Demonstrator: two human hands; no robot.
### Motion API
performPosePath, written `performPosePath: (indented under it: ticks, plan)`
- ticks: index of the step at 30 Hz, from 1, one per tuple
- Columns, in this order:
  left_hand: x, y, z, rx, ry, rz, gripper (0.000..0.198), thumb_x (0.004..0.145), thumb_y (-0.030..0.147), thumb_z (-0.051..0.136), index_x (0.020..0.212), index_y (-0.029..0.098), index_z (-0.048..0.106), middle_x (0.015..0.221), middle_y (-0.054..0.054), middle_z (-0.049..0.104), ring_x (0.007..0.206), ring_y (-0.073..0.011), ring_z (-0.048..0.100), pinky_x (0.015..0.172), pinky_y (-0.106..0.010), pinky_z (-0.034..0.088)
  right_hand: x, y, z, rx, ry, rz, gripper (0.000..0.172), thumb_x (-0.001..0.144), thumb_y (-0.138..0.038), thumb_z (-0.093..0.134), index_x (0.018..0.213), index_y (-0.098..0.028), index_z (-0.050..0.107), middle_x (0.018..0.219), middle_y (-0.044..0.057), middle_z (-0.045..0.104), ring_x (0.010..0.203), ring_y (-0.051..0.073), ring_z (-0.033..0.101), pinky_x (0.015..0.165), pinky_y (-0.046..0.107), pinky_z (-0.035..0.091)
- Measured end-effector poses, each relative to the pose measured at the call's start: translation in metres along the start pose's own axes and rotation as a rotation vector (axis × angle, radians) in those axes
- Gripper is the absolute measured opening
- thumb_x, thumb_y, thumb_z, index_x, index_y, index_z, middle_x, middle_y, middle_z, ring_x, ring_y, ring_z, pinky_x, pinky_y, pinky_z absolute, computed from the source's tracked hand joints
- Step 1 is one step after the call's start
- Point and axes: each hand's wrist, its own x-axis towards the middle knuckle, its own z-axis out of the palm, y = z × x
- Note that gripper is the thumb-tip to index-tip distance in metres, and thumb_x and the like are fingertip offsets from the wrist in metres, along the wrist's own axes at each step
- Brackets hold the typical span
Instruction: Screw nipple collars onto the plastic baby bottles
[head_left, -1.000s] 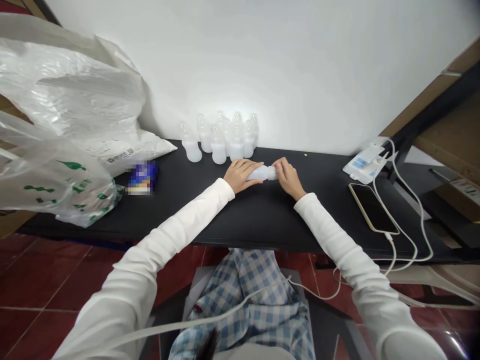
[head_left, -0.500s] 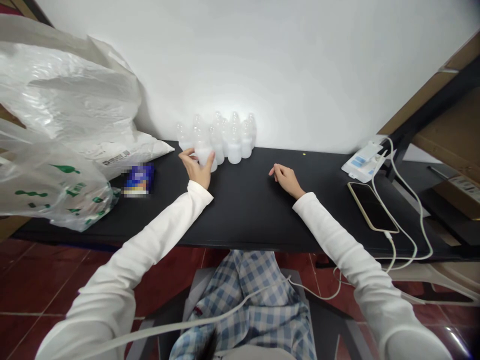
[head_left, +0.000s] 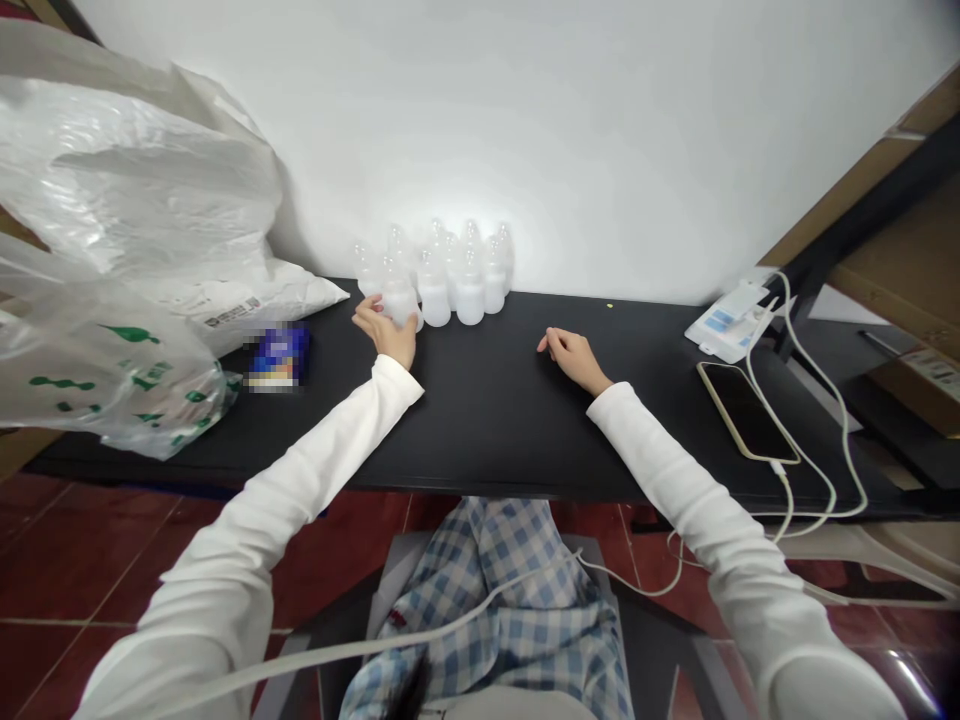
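Note:
My left hand (head_left: 385, 335) wraps around the lower part of a translucent white plastic bottle (head_left: 400, 303), which stands upright at the left end of a cluster. The other similar bottles (head_left: 469, 295) stand close together against the wall on the black table (head_left: 487, 430). My right hand (head_left: 574, 360) rests on the tabletop to the right of the cluster, its fingers loosely parted and holding nothing.
Crumpled plastic bags (head_left: 112, 170) fill the left side, beside a blue packet (head_left: 279, 358). To the right lie a smartphone (head_left: 745, 412) with white cables and a white boxed item (head_left: 729, 322). A white wall (head_left: 600, 130) bounds the table's far side.
A bottle lying between both hands has gone upright into my left hand at the cluster's left end, then shifted slightly left. My right hand has let go and moved back right.

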Motion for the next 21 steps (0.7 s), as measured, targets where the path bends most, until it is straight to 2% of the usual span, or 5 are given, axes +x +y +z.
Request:
performPosePath:
  ticks: [4,7,11,15,21]
  plan:
    - [-0.008,0.005,-0.002,0.026,0.08,0.064,0.061,0.066,-0.002,0.064,0.116,0.02,0.037,0.129,-0.015,0.039,0.121,-0.0262,0.046,0.103,-0.047,0.046,0.0,0.001,0.001,-0.009,0.004,-0.009,0.051,0.1,-0.052,0.034,0.076,-0.021,0.068,0.057,-0.002,0.052,0.058,0.015,0.05,0.067,0.029,0.038]
    - [-0.02,0.011,-0.003,0.026,0.035,0.263,0.047,0.076,0.004,0.059,0.116,0.022,0.04,0.124,-0.011,0.043,0.108,-0.0221,0.054,0.099,-0.046,0.048,0.0,0.0,0.001,-0.023,0.002,-0.026,0.05,0.1,-0.049,0.033,0.076,-0.021,0.067,0.059,-0.002,0.053,0.059,0.015,0.051,0.071,0.03,0.039]
    - [-0.038,0.026,0.0,-0.028,-0.301,0.663,0.028,0.089,0.012,0.05,0.115,0.021,0.048,0.117,-0.012,0.053,0.097,-0.0196,0.059,0.088,-0.039,0.054,0.001,-0.002,0.003,-0.112,-0.012,-0.082,0.044,0.102,-0.042,0.032,0.075,-0.022,0.061,0.063,-0.001,0.058,0.062,0.015,0.054,0.075,0.03,0.037]
    - [-0.058,0.046,0.017,0.046,-0.665,0.921,0.035,0.095,0.013,0.044,0.128,0.017,0.054,0.131,-0.015,0.058,0.116,-0.0217,0.062,0.101,-0.04,0.052,0.003,-0.004,0.007,-0.256,-0.034,-0.126,0.033,0.102,-0.035,0.037,0.077,-0.022,0.055,0.071,0.001,0.065,0.066,0.017,0.057,0.076,0.031,0.035]
    - [-0.076,0.058,0.055,0.221,-0.893,0.883,0.04,0.097,0.017,0.044,0.135,0.013,0.057,0.146,-0.016,0.058,0.134,-0.0253,0.057,0.113,-0.045,0.046,0.005,-0.003,0.009,-0.368,-0.052,-0.135,0.027,0.102,-0.03,0.039,0.08,-0.022,0.052,0.076,0.004,0.067,0.074,0.02,0.061,0.076,0.031,0.032]
